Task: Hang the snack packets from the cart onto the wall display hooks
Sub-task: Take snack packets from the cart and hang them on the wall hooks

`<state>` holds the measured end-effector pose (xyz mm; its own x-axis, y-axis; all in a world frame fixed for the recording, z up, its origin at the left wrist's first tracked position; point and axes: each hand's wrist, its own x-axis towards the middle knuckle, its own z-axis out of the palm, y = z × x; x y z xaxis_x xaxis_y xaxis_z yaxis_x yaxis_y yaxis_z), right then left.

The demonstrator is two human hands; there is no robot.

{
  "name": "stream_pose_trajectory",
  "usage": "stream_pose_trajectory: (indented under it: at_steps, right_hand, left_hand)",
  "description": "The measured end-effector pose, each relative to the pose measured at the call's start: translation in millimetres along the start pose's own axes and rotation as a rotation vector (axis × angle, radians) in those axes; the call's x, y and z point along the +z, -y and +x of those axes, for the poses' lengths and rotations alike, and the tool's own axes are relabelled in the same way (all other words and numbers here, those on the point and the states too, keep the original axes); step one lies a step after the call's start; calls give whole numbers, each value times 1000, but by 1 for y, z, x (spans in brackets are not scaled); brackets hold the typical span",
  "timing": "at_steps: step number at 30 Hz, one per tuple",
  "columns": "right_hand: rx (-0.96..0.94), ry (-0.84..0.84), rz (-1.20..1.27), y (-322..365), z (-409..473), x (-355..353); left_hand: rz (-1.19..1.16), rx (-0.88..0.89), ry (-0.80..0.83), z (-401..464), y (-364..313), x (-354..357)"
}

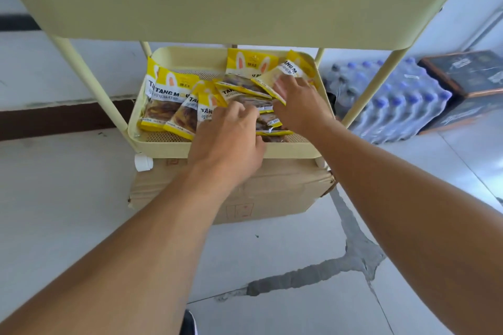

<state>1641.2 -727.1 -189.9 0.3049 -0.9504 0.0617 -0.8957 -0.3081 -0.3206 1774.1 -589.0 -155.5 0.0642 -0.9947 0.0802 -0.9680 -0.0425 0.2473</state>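
- Pale yellow cart (pixel 275 19) close in front; top tray wide and across the upper view; thin legs down each side; open gap under the top tray, wide enough for both arms.
- Grey floor (pixel 299 307) below, with a dark crack running across; open room on the left side.
- Brown cardboard box (pixel 261 198) right under the lower tray.
- Pack of water bottles (pixel 397 106) with blue caps to the right, near the cart leg; dark box (pixel 468 76) just beside it.
- Lower tray (pixel 163 144) with a raised rim all round; snack packets (pixel 174 100) piled inside, yellow and see-through, bunny ears on top; "TANG M" readable, the rest too small.
- Left hand (pixel 231 141) over the near rim, fingers curled down into the pile; cannot tell if pinching a packet.
- Right hand (pixel 296 106) further in, fingers spread and resting on a tilted packet (pixel 288 71) at the back right.
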Motion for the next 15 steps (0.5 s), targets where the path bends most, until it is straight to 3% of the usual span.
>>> stream_pose_trajectory:
  at_steps: [15]
  right_hand:
    - [103, 134, -33, -10, 62, 27]
  left_hand:
    - [-5, 6, -20, 12, 11, 14]
